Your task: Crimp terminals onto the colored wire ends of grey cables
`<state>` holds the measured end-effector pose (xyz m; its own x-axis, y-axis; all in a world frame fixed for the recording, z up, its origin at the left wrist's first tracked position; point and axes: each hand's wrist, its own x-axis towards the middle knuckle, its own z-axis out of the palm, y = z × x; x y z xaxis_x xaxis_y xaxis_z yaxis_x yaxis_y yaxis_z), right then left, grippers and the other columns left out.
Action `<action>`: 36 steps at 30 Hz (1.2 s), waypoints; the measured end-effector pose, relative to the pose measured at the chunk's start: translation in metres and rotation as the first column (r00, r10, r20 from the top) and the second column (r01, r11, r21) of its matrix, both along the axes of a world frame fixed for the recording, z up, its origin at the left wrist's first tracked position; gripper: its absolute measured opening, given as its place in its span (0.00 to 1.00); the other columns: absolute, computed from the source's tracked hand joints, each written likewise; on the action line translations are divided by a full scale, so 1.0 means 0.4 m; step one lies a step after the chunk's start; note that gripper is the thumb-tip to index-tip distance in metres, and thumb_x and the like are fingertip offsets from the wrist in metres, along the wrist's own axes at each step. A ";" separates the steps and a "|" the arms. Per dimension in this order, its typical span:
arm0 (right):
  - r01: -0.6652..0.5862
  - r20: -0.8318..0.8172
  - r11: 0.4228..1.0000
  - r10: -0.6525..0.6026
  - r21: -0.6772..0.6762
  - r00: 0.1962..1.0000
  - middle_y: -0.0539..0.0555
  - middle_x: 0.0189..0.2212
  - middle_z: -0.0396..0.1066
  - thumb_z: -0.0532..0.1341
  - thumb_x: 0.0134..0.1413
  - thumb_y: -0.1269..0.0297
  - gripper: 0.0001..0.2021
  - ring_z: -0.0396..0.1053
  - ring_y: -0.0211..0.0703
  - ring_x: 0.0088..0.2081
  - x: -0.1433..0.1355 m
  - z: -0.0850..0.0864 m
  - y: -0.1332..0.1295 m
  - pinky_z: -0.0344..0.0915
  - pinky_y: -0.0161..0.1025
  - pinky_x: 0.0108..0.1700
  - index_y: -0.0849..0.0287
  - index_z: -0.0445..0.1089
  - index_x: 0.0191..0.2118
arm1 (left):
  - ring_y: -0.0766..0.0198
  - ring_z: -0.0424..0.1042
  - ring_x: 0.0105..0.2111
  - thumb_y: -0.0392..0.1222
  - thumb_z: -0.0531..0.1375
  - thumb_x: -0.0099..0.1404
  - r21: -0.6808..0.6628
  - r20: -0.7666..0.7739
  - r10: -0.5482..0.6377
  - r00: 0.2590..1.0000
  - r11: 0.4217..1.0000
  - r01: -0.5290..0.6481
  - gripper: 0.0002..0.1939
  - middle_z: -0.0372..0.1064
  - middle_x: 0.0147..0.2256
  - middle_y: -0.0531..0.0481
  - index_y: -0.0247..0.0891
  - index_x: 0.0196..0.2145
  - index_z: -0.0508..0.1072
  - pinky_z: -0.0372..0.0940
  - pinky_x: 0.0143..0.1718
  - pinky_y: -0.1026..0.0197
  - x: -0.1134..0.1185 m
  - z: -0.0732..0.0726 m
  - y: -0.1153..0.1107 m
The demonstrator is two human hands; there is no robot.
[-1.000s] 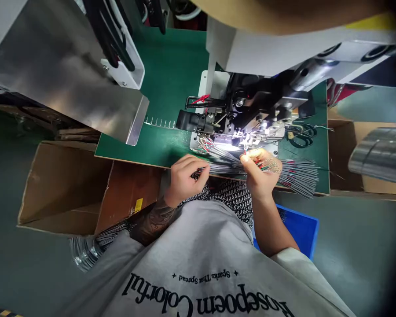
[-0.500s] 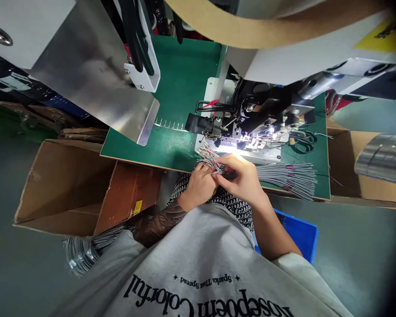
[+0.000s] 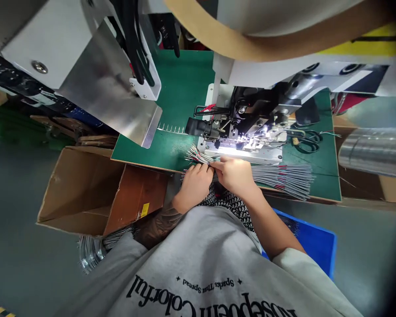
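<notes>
A bundle of grey cables (image 3: 284, 178) lies along the front edge of the green table, its stripped ends fanned out on the left with thin coloured wires showing. My left hand (image 3: 197, 181) is closed over the bundle near those ends, fingers curled. Right beside it, my right hand (image 3: 235, 176) is closed on the same bundle, thumb and forefinger close to my left fingers. Both palms hide the cables under them. Just beyond the hands stands a crimping machine (image 3: 244, 132) with a lit work area and a strip of metal terminals (image 3: 171, 128) running in from the left.
An open cardboard box (image 3: 82, 189) stands at the left, with more grey cables (image 3: 91, 253) below it. Black-handled scissors (image 3: 305, 141) lie on the green table (image 3: 181, 83) at the right. A blue bin (image 3: 317, 246) sits below the table's right side.
The fanned wire ends have shifted left and flattened out. My right hand has turned more palm-down over the bundle, and my left fingers have moved slightly left. The camera view has shifted.
</notes>
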<state>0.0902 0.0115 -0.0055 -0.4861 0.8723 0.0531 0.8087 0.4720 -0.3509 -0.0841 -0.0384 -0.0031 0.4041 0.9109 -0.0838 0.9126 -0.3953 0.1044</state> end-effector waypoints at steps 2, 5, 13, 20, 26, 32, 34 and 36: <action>0.010 0.045 0.999 -0.008 -0.048 0.999 0.58 0.34 0.84 0.62 0.68 0.69 0.16 0.74 0.48 0.32 -0.012 0.011 0.008 0.48 0.45 0.31 0.52 0.90 0.47 | 0.46 0.79 0.48 0.28 0.60 0.71 0.013 -0.002 0.006 1.000 1.000 -0.006 0.14 0.79 0.46 0.37 0.34 0.51 0.79 0.71 0.49 0.47 0.002 -0.005 0.001; 0.053 -0.041 0.997 -0.055 -0.062 0.998 0.58 0.38 0.86 0.62 0.67 0.69 0.15 0.77 0.50 0.35 -0.008 -0.002 0.018 0.54 0.45 0.34 0.52 0.90 0.45 | 0.46 0.80 0.49 0.29 0.61 0.70 0.004 -0.004 -0.016 1.000 1.000 0.016 0.11 0.80 0.46 0.38 0.35 0.48 0.78 0.73 0.49 0.47 -0.008 0.003 0.012; -0.012 -0.468 0.985 0.093 0.173 0.879 0.58 0.39 0.84 0.64 0.71 0.55 0.15 0.75 0.51 0.41 0.088 -0.090 -0.026 0.70 0.48 0.45 0.54 0.85 0.53 | 0.46 0.85 0.44 0.32 0.64 0.68 -0.106 -0.036 -0.018 0.999 0.994 0.014 0.12 0.85 0.44 0.43 0.40 0.49 0.79 0.73 0.43 0.51 -0.031 0.056 0.067; -0.088 -0.342 0.971 0.162 0.221 0.926 0.60 0.46 0.83 0.67 0.72 0.56 0.12 0.74 0.55 0.46 0.097 -0.112 -0.049 0.68 0.50 0.47 0.53 0.84 0.52 | 0.53 0.85 0.45 0.39 0.72 0.66 -0.010 0.366 -0.062 0.929 0.997 0.071 0.10 0.86 0.44 0.47 0.42 0.46 0.84 0.76 0.47 0.55 -0.136 0.079 0.054; -0.083 -0.381 0.967 0.173 0.241 0.908 0.62 0.48 0.84 0.67 0.71 0.61 0.12 0.76 0.58 0.48 0.099 -0.079 -0.059 0.73 0.53 0.48 0.55 0.84 0.54 | 0.65 0.76 0.29 0.48 0.66 0.71 0.310 0.912 0.098 0.398 0.473 -0.825 0.12 0.76 0.30 0.53 0.39 0.34 0.73 0.74 0.33 0.63 -0.304 0.132 0.035; 0.171 -0.698 0.956 0.045 0.237 0.715 0.54 0.36 0.86 0.69 0.67 0.63 0.05 0.81 0.49 0.37 0.217 -0.038 -0.057 0.76 0.49 0.43 0.52 0.85 0.40 | 0.61 0.80 0.35 0.49 0.69 0.63 0.102 0.977 0.095 0.190 0.576 -0.811 0.15 0.77 0.37 0.51 0.37 0.43 0.76 0.85 0.39 0.54 -0.319 0.144 0.063; 0.361 -0.751 0.904 -0.072 0.228 0.656 0.52 0.32 0.85 0.70 0.65 0.66 0.06 0.79 0.45 0.32 0.308 -0.022 -0.024 0.73 0.45 0.38 0.54 0.85 0.36 | 0.62 0.79 0.33 0.46 0.70 0.60 0.088 0.990 0.040 0.135 0.575 -0.813 0.13 0.76 0.34 0.53 0.37 0.39 0.76 0.84 0.37 0.53 -0.312 0.143 0.071; 0.603 -0.824 0.777 -0.216 0.179 0.524 0.51 0.27 0.82 0.71 0.61 0.69 0.05 0.74 0.42 0.28 0.410 0.006 0.035 0.69 0.42 0.34 0.58 0.84 0.32 | 0.61 0.79 0.32 0.45 0.71 0.57 0.075 0.995 0.004 0.098 0.610 -0.789 0.12 0.76 0.32 0.54 0.39 0.36 0.75 0.83 0.33 0.54 -0.314 0.143 0.080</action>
<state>0.2542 0.0256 -0.0029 0.3033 0.7517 0.5856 0.4970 0.3996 -0.7703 -0.2095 -0.0063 0.0542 -0.6278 0.6238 0.4655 0.3384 -0.3199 0.8850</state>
